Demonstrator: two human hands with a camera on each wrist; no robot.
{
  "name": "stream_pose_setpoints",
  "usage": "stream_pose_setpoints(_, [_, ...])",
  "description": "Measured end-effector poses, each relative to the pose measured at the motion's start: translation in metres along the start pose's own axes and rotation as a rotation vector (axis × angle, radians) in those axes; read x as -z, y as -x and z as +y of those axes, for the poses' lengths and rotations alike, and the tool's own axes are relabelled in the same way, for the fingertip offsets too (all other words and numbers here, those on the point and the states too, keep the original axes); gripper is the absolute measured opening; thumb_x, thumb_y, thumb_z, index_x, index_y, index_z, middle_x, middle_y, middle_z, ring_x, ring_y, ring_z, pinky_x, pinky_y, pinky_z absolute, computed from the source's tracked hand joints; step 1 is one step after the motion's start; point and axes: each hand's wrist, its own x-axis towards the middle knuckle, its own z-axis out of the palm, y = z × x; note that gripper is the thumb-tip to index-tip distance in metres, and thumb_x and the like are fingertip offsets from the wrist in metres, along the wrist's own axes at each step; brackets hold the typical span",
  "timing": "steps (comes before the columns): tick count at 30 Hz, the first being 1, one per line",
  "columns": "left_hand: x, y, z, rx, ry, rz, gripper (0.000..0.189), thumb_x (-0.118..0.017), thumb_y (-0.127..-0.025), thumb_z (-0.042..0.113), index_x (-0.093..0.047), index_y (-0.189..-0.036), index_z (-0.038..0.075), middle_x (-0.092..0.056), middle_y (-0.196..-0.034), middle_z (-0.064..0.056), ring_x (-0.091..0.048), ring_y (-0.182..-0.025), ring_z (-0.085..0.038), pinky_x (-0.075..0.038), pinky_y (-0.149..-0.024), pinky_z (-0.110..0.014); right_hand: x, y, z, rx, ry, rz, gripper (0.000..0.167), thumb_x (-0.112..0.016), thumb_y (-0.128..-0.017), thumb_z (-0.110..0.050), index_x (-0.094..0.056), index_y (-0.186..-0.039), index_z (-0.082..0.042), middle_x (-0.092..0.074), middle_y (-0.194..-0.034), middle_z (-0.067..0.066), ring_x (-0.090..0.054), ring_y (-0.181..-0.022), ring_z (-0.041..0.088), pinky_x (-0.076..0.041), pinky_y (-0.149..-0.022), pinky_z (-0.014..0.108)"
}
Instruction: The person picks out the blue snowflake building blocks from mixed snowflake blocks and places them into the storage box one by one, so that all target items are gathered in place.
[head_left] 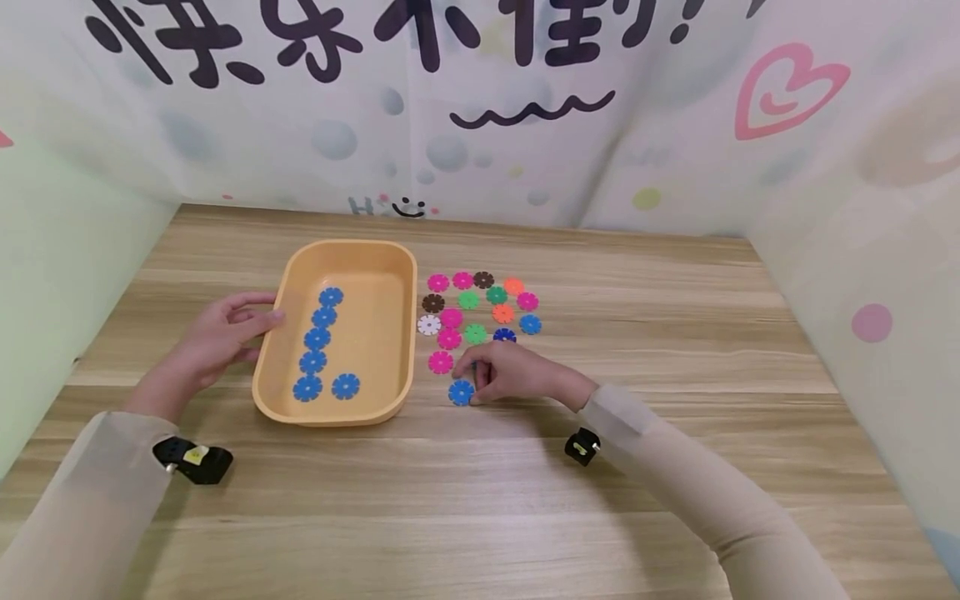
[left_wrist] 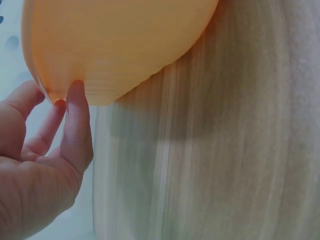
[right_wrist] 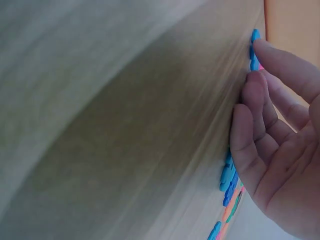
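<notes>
My left hand [head_left: 225, 342] grips the left wall of an orange plastic tub [head_left: 411, 333], with the thumb at the rim. The left wrist view shows the fingers [left_wrist: 77, 125] of that hand against the tub's outside. In the tub lie several blue notched plastic discs, five of them lined up along the left side; a separate blue disc [head_left: 346, 386] lies near the front. To the right of the tub, my right hand [head_left: 517, 371] pinches another blue notched disc [head_left: 461, 392] between thumb and forefinger, close to the tabletop.
Several loose notched discs in pink, green, orange, brown, white and blue lie right of the tub, such as a pink disc [head_left: 441, 362] and a white disc [head_left: 429, 325]. Behind the wooden table [head_left: 480, 508] hangs a printed cloth [head_left: 480, 167].
</notes>
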Motion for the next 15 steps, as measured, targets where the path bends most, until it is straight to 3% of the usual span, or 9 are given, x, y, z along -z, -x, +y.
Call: stream_pose_setpoints(15, [-0.0002,0.0012,0.0025,0.005,-0.006,-0.008,0.068,-0.057,-0.09,0.036,-0.027,-0.138,-0.003,-0.057,-0.089,0.016,-0.062,-0.077,-0.003,-0.054,-0.067,-0.027,-0.0034,-0.0023,-0.0002,-0.045,0.017,0.015,0.028,-0.075,-0.075,-0.004,-0.065,-0.1,-0.009,-0.058,-0.075,-0.001,-0.052,-0.066,0.012,-0.049,-0.059,0.022])
